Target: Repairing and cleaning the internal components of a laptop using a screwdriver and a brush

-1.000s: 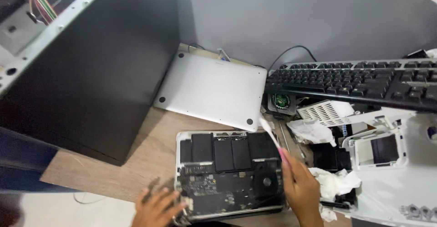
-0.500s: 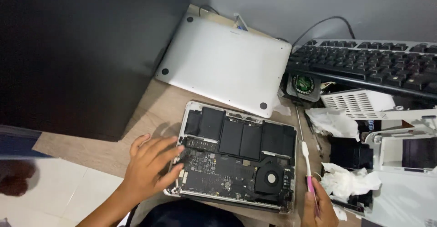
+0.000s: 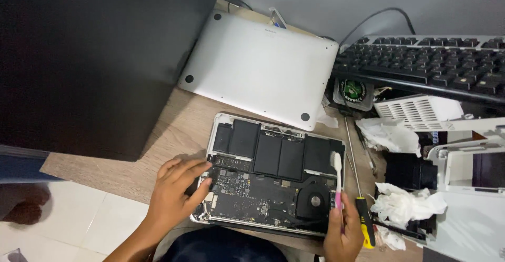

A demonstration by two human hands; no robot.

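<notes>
The opened laptop (image 3: 273,175) lies flat on the wooden desk (image 3: 173,130) right in front of me, its underside up and its innards bare. Along the far half runs a row of flat black battery cells, six or so slabs side by side. Nearer to me sits the dark circuit board, studded with small chips and silvery connectors, and at its right end a round black fan. A thin silver rim frames the whole thing.

My left hand (image 3: 176,188) rests on the laptop's left edge — fingers spread and pressing down on the board's left end, palm over the rim, gripping nothing. My right hand (image 3: 343,233) is closed round the pink handle of a toothbrush (image 3: 337,175), whose white neck and head point away from me and lie over the right end of the battery row, just beside the fan.

Just to the right of that hand a screwdriver (image 3: 357,188) with a yellow-and-black handle lies on the desk, its long shaft pointing away. The laptop's silver bottom cover (image 3: 260,67) lies beyond the open machine, feet up. Further right are crumpled white tissues (image 3: 405,204), a black keyboard (image 3: 426,62), and white plastic casing parts (image 3: 463,136). A large black panel (image 3: 89,57) fills the left.
</notes>
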